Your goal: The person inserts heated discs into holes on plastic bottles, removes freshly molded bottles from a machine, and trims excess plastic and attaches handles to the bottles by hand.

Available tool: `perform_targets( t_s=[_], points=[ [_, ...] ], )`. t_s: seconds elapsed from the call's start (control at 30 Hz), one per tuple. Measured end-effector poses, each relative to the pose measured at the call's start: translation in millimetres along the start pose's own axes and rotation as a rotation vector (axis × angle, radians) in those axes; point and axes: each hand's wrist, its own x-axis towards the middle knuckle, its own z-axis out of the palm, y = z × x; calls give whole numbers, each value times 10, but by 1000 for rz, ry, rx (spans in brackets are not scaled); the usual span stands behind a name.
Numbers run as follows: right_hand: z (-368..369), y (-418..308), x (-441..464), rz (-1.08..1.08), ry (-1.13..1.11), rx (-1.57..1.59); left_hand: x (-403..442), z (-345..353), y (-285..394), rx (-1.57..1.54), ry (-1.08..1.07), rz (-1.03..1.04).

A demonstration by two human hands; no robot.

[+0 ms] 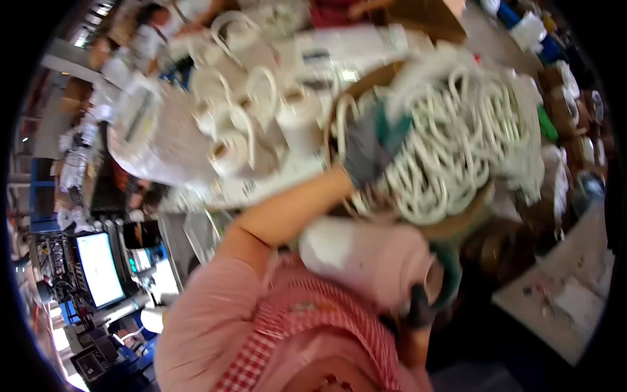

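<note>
My left hand (pixel 377 145), in a grey and green glove, reaches to the near left side of a pile of white curved plastic handles (pixel 444 150). Motion blur smears its fingers, so their grip is unclear. A white plastic jug (pixel 366 261) lies sideways against my chest, its open neck pointing right. My right hand (pixel 447 277), gloved in green and dark grey, is closed around the neck end of that jug. The handles fill a round-edged brown container (pixel 336 124) with a plastic liner.
Several white jugs with looped handles (pixel 251 124) stand on the white table (pixel 287 179) to the left. Beside them is a large plastic-wrapped bundle (pixel 163 130). A lit screen (pixel 100 269) is at lower left. Other people (pixel 153 39) are at the far side.
</note>
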Motion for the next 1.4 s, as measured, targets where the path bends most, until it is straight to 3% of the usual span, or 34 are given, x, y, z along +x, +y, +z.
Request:
perform_targets(
  t_s=[0.03, 0.17, 0.23, 0.3, 0.33, 0.5, 0.57, 0.67, 0.7, 0.73, 0.83, 0.93, 1.0, 1.07, 1.13, 1.2, 1.23, 1.27, 1.3, 1.33, 1.4],
  points=[
    [1, -20, 18, -52, -6, 11, 33, -180, 276, -94, 101, -99],
    [343, -154, 102, -102, -72, 130, -563, -808, 470, -765, 119, -959],
    [567, -171, 149, -108, -157, 135, -624, -1275, 604, -832, 117, -1174],
    [800, -208, 86, -161, -210, 97, -742, -1656, 861, -684, 191, -1074],
    [935, -287, 55, -178, -237, 90, -843, -1855, 867, -526, 155, -905],
    [1549, -609, -245, -200, -342, 74, -1277, -2724, 1037, 29, 162, -467],
    [1803, -767, -452, -220, -370, 82, -1427, -2992, 1169, 44, 235, -573],
    [2199, -1068, -795, -245, -471, 113, -1857, -3475, 1036, 548, 232, -102],
    [2301, -1148, -923, -250, -487, 118, -1994, -3627, 947, 556, 246, -107],
    [2393, -1238, -1031, -271, -518, 82, -2103, -3774, 870, 642, 305, 42],
    [2744, -1633, -1478, -338, -600, 89, -2553, -4345, 999, 505, 293, 87],
    [2928, -1850, -1648, -467, -682, 18, -2594, -4603, 700, -124, 265, -257],
    [3030, -2016, -1761, -553, -745, -14, -2624, -4693, 956, -436, 294, -551],
    [3126, -2127, -1721, -679, -782, 59, -2639, -4820, 1267, -260, 276, -486],
    [3192, -2246, -1697, -711, -805, 128, -2697, -4811, 1382, -218, 388, -436],
    [3247, -2448, -1731, -779, -970, -69, -2729, -4837, 1328, -718, 610, -564],
    [3274, -2550, -1674, -756, -1177, -4, -2752, -4969, 1324, -1174, 655, -761],
    [3314, -2588, -1616, -568, -1244, 242, -2844, -4981, 1176, -1343, 592, -581],
    [3430, -2535, -1564, -435, -1255, 376, -2836, -5059, 1226, -1187, 545, -443],
    [3537, -2458, -1509, -304, -1255, 515, -2950, -5100, 1235, -1262, 656, -533],
    [3902, -1835, -1376, 1, -1064, 488, -3210, -5222, 1222, -1200, 745, -555]
  ],
)
